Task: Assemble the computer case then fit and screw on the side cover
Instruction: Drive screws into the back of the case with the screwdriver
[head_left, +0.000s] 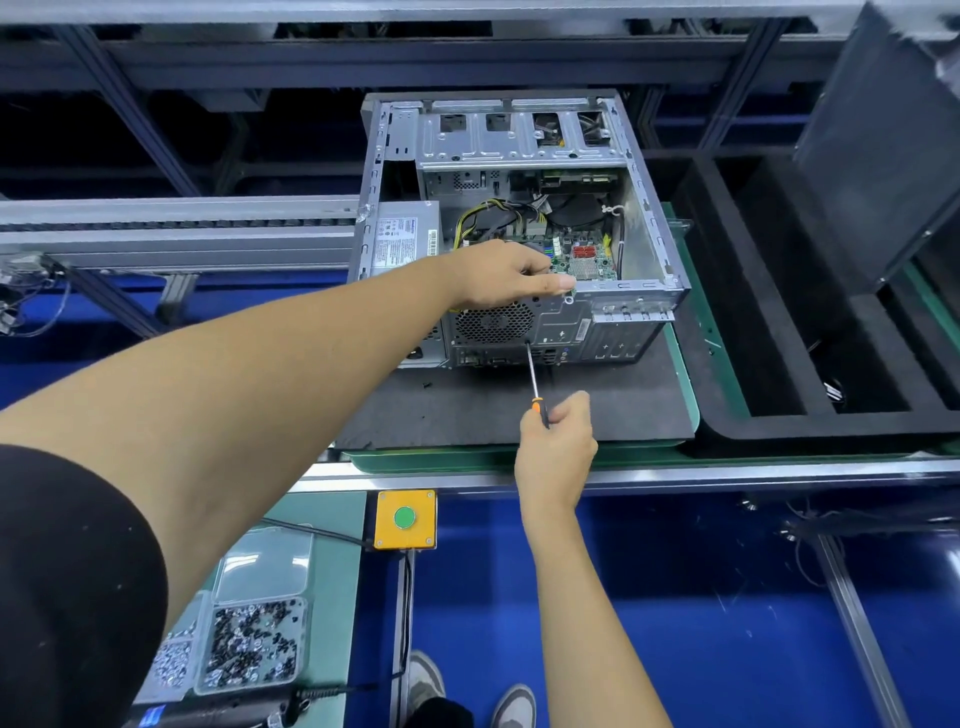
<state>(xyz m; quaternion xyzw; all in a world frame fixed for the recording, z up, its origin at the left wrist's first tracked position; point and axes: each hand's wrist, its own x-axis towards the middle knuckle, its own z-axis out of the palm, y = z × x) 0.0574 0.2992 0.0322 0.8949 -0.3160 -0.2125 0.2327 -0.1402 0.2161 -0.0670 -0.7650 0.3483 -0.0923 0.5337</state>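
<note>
The open computer case (649, 249) lies on its side on a dark mat (467, 410), its motherboard and cables exposed. My left hand (511, 275) rests on the case's near top edge, fingers curled over the rim and thumb stretched along it. My right hand (558, 447) grips the orange-and-black handle of a screwdriver (533, 376), whose tip touches the rear panel just below the fan grille. A dark side cover (883, 156) leans upright at the far right.
A green tray (691, 364) carries the mat on the conveyor. Black foam compartments (779, 312) stand to the right. A yellow box with a green button (405, 518) sits at the bench edge. Clear boxes of screws (249, 644) lie at lower left.
</note>
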